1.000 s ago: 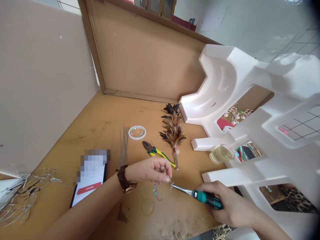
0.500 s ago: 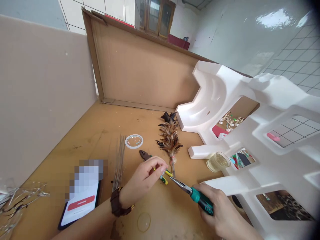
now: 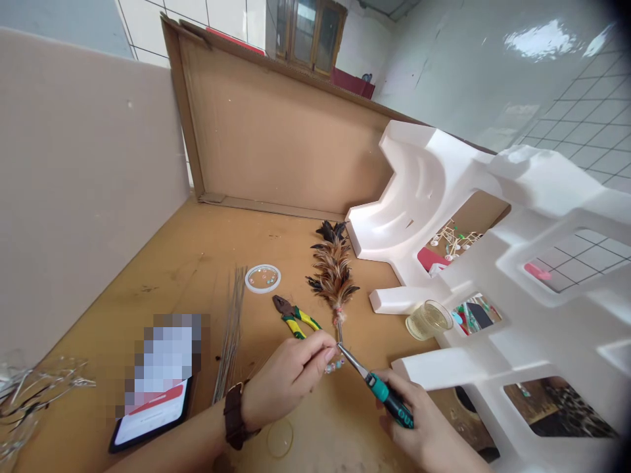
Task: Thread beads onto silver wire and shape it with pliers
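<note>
My left hand, closed in a pinch, holds a short strand of small pale beads that shows just below its fingertips. My right hand is wrapped round needle-nose pliers with green and black handles. Their tips meet at my left fingertips, by the thin stem of a feather bundle. What lies between the jaws is too small to make out. Beyond my left hand, combination pliers with yellow and green handles lie on the table, partly covered by that hand.
Loose beads sit in a round clear dish, with thin wires beside it. A phone lies at left. A glass of pale liquid stands by a white foam block at right. A rubber band is in front.
My left hand has rolled and dropped slightly, and the beads now show below its fingers. The needle-nose pliers' tips have moved up to the left fingertips. More of the combination pliers is uncovered.
</note>
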